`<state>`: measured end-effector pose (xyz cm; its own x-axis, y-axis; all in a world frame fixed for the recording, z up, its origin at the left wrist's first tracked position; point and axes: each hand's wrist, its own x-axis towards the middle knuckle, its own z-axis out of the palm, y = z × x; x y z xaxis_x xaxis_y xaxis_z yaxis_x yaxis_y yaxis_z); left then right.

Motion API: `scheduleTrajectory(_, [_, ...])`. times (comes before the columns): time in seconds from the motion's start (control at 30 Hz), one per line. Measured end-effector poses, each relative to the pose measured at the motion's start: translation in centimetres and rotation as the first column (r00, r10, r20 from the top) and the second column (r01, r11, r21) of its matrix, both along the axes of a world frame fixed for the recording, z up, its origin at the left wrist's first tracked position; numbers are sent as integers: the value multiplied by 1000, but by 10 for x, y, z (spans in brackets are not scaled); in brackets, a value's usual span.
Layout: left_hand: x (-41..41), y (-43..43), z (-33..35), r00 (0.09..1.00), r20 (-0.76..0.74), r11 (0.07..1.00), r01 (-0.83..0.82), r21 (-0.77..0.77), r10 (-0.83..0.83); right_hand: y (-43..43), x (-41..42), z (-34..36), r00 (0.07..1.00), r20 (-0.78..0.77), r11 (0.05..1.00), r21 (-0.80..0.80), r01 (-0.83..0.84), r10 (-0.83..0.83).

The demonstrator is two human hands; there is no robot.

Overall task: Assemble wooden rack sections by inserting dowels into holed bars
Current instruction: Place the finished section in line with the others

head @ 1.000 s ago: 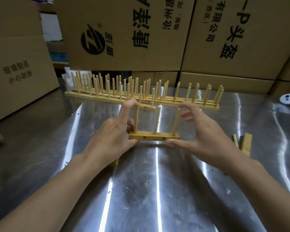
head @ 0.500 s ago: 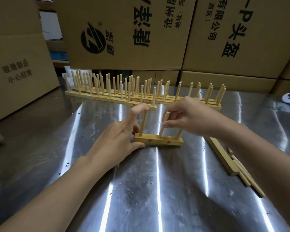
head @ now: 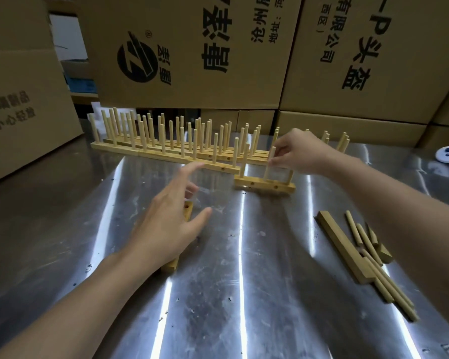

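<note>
Right grip [head: 298,151] pinching middle dowel [head: 267,170], left grip [head: 166,224] splayed

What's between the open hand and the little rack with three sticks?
Just bare shiny table, seen in the head view, between the left hand and the small rack section that the right hand holds by a dowel.
</note>
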<state>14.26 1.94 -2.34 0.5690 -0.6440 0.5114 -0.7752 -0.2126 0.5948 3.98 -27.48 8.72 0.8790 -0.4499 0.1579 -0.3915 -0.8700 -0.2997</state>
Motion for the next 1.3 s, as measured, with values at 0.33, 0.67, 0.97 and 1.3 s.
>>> scheduleTrajectory(0.33, [10, -6, -8, 992, -93, 996, -89, -4, 89, -58, 44, -4, 992, -53, 993, -51, 108, -111])
scheduleTrajectory(0.67, [10, -7, -8, 991, -97, 996, -88, -1, 87, -60, 50, -10, 994, -52, 995, -25, 99, -100])
scheduleTrajectory(0.97, [13, -8, -9, 991, -114, 997, -74, -15, 72, -42, 11, 59, 992, 106, 996, -37, 79, -75])
scheduleTrajectory(1.3, [12, -8, -6, 991, -106, 996, -86, -16, 83, -9, -125, -3, 875, -441, 980, -87, 177, -197])
